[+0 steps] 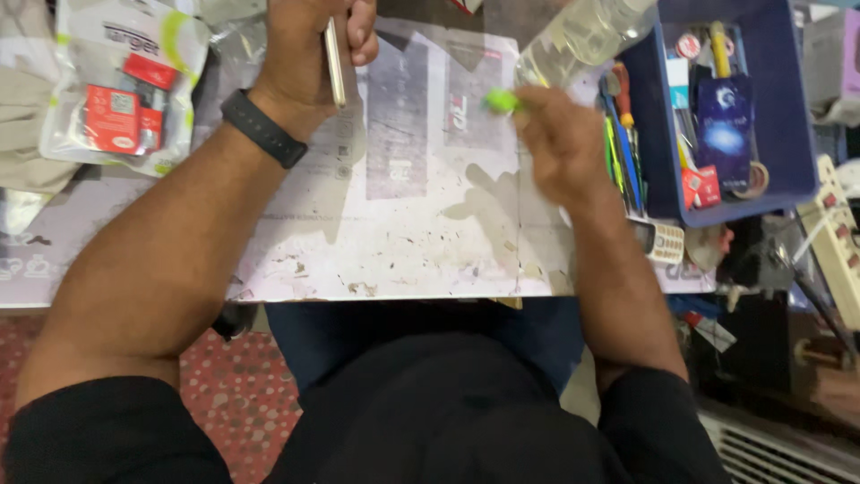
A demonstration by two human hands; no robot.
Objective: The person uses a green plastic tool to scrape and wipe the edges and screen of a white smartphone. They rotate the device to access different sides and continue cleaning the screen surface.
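Where the view begins, nearest the camera, a black-sleeved torso and dark trousers fill the lower frame above a red dotted floor. Next: worktop, pale, scuffed and chipped along its near edge, with faded grey printed patches. Right hand: fingers curled closed around a small bright-green tool, whose green end projects leftward over the worktop; the rest of the tool is hidden in the fist. Beside that hand, to the right: blue plastic bin holding screwdrivers, pens and small packets; a small keypad phone lies just below the bin. Left hand, wrist bearing a black band: closed on a slim gold-edged phone, held on edge above the far part of the worktop. Far left: clear packet with red cards inside. Far centre-right: clear plastic bottle, lying tilted, near the green tool. Right edge: white power strip.
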